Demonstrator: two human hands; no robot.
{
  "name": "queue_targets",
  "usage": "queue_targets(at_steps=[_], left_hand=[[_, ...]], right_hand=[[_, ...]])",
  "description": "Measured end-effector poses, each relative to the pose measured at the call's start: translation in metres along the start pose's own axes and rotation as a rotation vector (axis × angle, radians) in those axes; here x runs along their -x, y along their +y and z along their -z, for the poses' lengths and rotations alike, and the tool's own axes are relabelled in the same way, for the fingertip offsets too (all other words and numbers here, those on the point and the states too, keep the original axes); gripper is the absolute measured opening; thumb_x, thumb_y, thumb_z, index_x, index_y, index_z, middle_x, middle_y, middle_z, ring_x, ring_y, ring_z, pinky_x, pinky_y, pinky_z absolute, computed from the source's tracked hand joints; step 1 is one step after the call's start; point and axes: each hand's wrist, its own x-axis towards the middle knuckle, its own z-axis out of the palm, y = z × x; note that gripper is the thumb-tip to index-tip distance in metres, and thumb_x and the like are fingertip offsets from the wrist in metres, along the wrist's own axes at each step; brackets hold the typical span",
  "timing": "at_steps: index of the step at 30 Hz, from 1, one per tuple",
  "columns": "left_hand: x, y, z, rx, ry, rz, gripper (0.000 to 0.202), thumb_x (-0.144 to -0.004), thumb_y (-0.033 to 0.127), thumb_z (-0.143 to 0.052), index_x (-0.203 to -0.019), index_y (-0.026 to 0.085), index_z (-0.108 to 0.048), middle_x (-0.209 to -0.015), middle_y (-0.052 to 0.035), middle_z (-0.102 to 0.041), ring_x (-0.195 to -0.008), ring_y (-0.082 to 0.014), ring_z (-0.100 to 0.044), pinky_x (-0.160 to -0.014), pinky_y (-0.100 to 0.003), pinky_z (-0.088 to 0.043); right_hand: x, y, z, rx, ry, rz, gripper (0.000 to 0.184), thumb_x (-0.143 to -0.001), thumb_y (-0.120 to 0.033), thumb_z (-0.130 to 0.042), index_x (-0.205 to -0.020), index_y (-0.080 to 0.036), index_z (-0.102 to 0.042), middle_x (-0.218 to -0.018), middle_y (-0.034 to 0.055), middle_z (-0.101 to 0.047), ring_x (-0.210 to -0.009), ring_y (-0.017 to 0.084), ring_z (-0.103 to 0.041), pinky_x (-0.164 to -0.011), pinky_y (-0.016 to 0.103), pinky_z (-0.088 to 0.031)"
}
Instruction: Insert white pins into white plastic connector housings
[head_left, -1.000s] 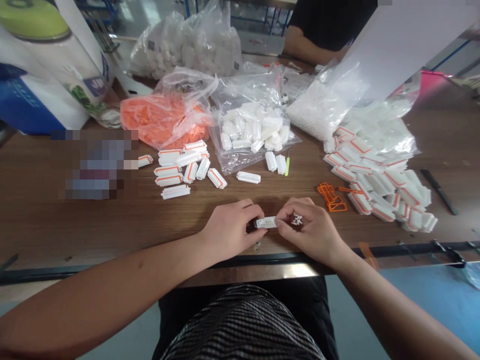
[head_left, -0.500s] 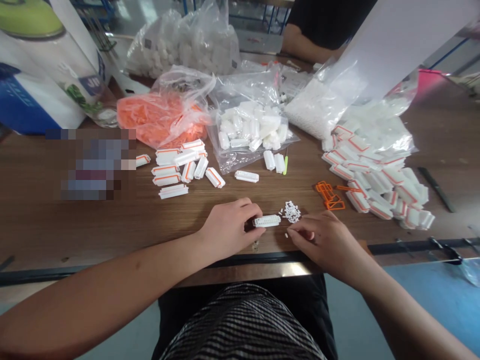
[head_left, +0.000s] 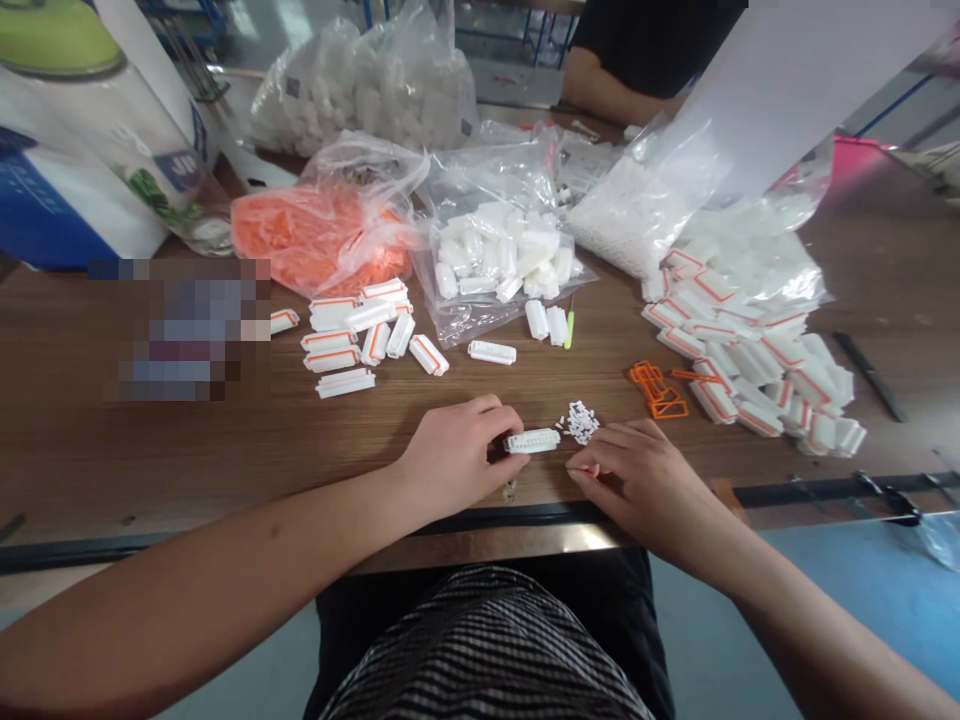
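Near the table's front edge my left hand [head_left: 469, 450] grips the left end of a white plastic connector housing [head_left: 534, 441] between thumb and fingers. Rows of small holes show on the housing's upper face. Just right of it lies a small pile of tiny white pegs [head_left: 580, 423]. My right hand [head_left: 637, 470] rests on the table below that pile, its thumb and fingertips drawn together. Whatever the right fingertips hold, if anything, is too small to make out.
White housings with orange strips [head_left: 334, 340] lie at left, and more are heaped [head_left: 765, 370] at right. Orange plastic frames [head_left: 660, 390] lie before that heap. Behind stand bags of orange parts [head_left: 322, 235], white housings [head_left: 502, 250] and white pegs [head_left: 630, 215]. A person's arm [head_left: 615, 85] shows beyond.
My right hand has shifted slightly left, and the loose peg by its fingertips no longer shows. My left hand keeps its grip on the housing.
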Motion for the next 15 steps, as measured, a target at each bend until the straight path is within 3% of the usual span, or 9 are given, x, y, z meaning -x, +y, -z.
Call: queue_targets(at_steps=[7, 15], left_hand=[[0.001, 0.0, -0.001, 0.032, 0.013, 0.013, 0.013, -0.082, 0.028, -0.07, -0.092, 0.021, -0.065, -0.083, 0.0041, -0.062, -0.062, -0.01, -0.054, -0.061, -0.024, -0.042], [0.001, 0.002, 0.0, 0.01, 0.011, 0.002, 0.011, -0.083, 0.028, -0.07, -0.089, 0.02, -0.066, -0.082, 0.0028, -0.064, -0.067, -0.0124, -0.059, -0.062, -0.025, -0.043]], right_hand=[[-0.017, -0.009, -0.001, -0.262, 0.142, -0.132, 0.014, -0.093, -0.024, -0.056, -0.08, -0.022, -0.063, -0.075, -0.0013, -0.065, -0.071, 0.015, -0.058, -0.074, 0.032, -0.038], [-0.027, -0.009, -0.009, -0.191, 0.144, -0.106, 0.016, -0.094, -0.023, -0.055, -0.081, -0.02, -0.064, -0.075, -0.0007, -0.064, -0.069, 0.015, -0.057, -0.075, 0.033, -0.035]])
